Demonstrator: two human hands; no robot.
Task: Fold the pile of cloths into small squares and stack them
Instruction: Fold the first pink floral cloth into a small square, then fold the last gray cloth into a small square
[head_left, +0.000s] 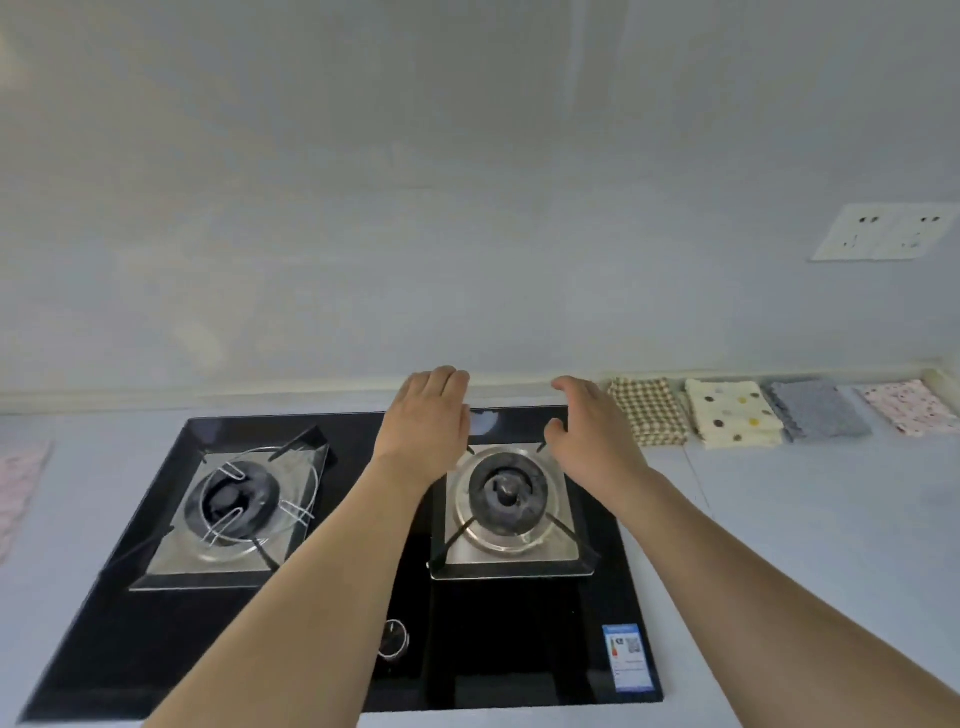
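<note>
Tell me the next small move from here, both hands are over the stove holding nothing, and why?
Probably swing the right hand right to the checked cloth. Both it and the left hand hover empty above the hob, while four folded cloths lie side by side along the wall, not stacked; the checked one is nearest.

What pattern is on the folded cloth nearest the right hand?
A brown-and-cream check on the checked cloth, clearest in the head view.

Both your arms are stretched forward, bare forearms, converging. Your left hand (427, 415) is flat, palm down, fingers straight and together. Your right hand (589, 431) is palm inward, fingers loosely curved, thumb apart. No grip on anything.
</note>
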